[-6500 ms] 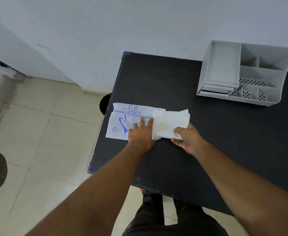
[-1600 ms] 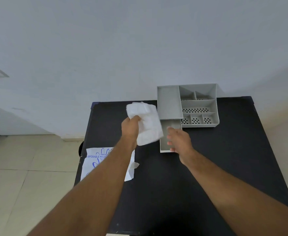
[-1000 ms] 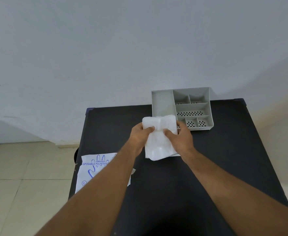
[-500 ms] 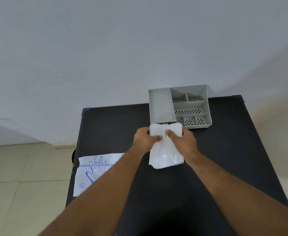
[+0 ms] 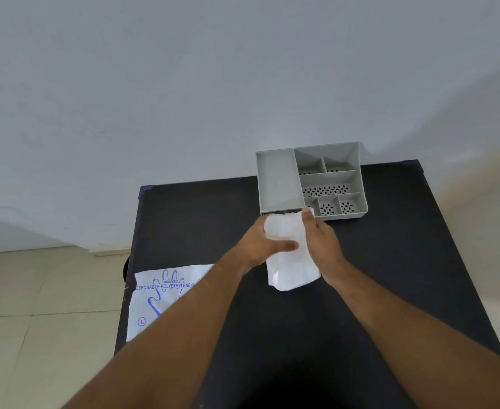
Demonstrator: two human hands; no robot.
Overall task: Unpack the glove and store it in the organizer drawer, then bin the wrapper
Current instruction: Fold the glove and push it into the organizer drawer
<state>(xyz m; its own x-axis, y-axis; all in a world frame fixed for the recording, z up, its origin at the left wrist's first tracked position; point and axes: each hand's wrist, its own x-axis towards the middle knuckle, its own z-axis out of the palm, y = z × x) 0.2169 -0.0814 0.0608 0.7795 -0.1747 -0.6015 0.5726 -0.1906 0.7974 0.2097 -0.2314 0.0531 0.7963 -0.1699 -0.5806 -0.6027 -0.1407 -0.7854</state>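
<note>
A folded white plastic glove (image 5: 290, 261) lies over the pulled-out drawer at the front left of the grey organizer (image 5: 278, 181); the drawer itself is hidden beneath it. My left hand (image 5: 257, 245) grips the glove's left side with the thumb across it. My right hand (image 5: 321, 242) holds its right edge, fingertips by the organizer front. The white wrapper (image 5: 160, 296) with blue glove print lies flat at the table's left edge, partly under my left forearm.
The black table (image 5: 390, 276) stands against a pale wall. Tiled floor lies to the left. A dark round object (image 5: 125, 268) peeks out below the table's left edge.
Both hands have pushed the glove down and forward over the open drawer. My left thumb now lies across the glove. Earlier, my right hand pulled the drawer out.
</note>
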